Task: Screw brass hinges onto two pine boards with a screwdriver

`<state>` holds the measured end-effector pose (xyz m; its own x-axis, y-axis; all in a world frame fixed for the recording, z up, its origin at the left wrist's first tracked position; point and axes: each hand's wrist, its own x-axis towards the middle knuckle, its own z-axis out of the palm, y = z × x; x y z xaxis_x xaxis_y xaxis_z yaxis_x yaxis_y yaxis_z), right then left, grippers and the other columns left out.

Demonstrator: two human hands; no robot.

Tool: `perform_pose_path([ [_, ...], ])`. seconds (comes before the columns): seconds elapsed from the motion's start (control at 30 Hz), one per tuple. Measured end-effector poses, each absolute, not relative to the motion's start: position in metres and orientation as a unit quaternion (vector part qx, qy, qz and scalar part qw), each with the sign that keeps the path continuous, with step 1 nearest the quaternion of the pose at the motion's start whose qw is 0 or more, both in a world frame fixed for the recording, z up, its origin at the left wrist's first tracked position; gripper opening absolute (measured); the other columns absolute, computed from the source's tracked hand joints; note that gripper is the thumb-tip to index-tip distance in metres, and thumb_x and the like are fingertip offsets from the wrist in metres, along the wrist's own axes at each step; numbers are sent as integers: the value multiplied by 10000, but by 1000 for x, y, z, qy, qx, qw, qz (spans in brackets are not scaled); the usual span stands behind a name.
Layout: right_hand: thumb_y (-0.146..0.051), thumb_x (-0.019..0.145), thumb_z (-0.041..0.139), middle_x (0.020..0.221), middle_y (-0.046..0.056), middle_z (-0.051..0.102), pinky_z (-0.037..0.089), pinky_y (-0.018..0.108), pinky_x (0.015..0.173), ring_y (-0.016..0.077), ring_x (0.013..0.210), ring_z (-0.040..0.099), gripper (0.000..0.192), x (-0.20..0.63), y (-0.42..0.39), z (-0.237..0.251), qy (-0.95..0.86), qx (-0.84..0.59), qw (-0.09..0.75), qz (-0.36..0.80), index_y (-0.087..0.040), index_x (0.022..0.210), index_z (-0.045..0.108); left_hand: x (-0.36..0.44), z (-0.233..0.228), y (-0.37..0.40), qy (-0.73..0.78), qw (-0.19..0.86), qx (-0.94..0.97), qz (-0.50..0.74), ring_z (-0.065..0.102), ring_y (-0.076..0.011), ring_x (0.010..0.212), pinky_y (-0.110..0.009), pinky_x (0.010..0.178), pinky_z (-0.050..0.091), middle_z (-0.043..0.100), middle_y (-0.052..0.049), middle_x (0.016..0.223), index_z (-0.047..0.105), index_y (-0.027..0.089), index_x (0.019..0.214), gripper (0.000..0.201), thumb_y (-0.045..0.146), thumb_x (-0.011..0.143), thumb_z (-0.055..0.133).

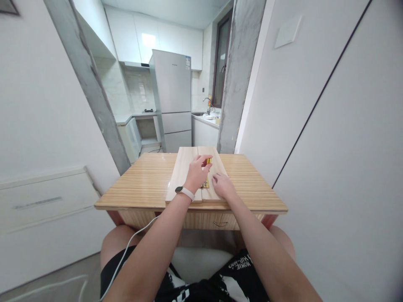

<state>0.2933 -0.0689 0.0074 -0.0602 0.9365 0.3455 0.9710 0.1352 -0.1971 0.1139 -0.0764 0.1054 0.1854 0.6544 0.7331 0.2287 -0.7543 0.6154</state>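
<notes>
Two pale wooden boards, the left board (181,172) and the right board (209,195), lie side by side with a thin seam between them. Above the seam, my left hand (195,171) pinches a small yellow hinge (209,160) between thumb and fingers. Below it, a brass-coloured hinge plate (206,183) lies on the boards by the seam, partly covered by my left hand. My right hand (223,185) rests on the right board just beside that plate. Its fingers are curled together, and whatever they may hold is hidden.
The boards lie on a striped wooden table (147,180) with a drawer (217,220) at its front. A white cable (132,241) runs up past my left leg to the table edge. A wall stands close on the right; a fridge (174,92) is beyond the table.
</notes>
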Motion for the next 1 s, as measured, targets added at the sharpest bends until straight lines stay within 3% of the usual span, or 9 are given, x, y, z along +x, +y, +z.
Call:
perform_pose_path([
  [0.17, -362, 1088, 416, 1253, 116, 688, 377, 324, 1094, 232, 1205, 582, 354, 293, -69, 8, -726, -658, 194, -43, -228, 1177, 731, 115, 105, -77, 294, 192, 753, 557, 707, -170, 982, -330, 891, 649, 705, -59, 1135, 703, 250, 1232, 349, 63, 951, 613],
  [0.27, -373, 1089, 419, 1224, 113, 693, 382, 320, 1085, 231, 1193, 588, 352, 293, -69, 8, -727, -657, 195, -41, -231, 1147, 735, 114, 106, -76, 290, 189, 747, 568, 698, -168, 978, -308, 848, 651, 687, -60, 1131, 714, 242, 1191, 298, 113, 923, 705],
  [0.53, -368, 1083, 435, 1213, 118, 696, 392, 323, 1062, 234, 1167, 598, 335, 293, -68, 6, -727, -655, 202, -50, -219, 1148, 729, 113, 109, -75, 348, 174, 722, 572, 681, -142, 824, -298, 766, 632, 633, -34, 1013, 736, 236, 1113, 239, 144, 895, 767],
  [0.8, -357, 1086, 425, 1192, 110, 696, 389, 311, 1074, 224, 1168, 597, 332, 294, -69, 6, -728, -651, 207, -51, -226, 1139, 726, 114, 108, -74, 296, 233, 741, 556, 725, -165, 982, -311, 851, 648, 735, -52, 1113, 726, 253, 1209, 342, 58, 943, 635],
  [1.0, -359, 1088, 417, 1189, 105, 699, 386, 314, 1086, 223, 1178, 594, 339, 293, -68, 6, -727, -654, 201, -49, -233, 1130, 730, 114, 109, -77, 307, 204, 729, 577, 697, -161, 958, -287, 774, 660, 665, -66, 1158, 739, 236, 1149, 287, 137, 881, 766],
])
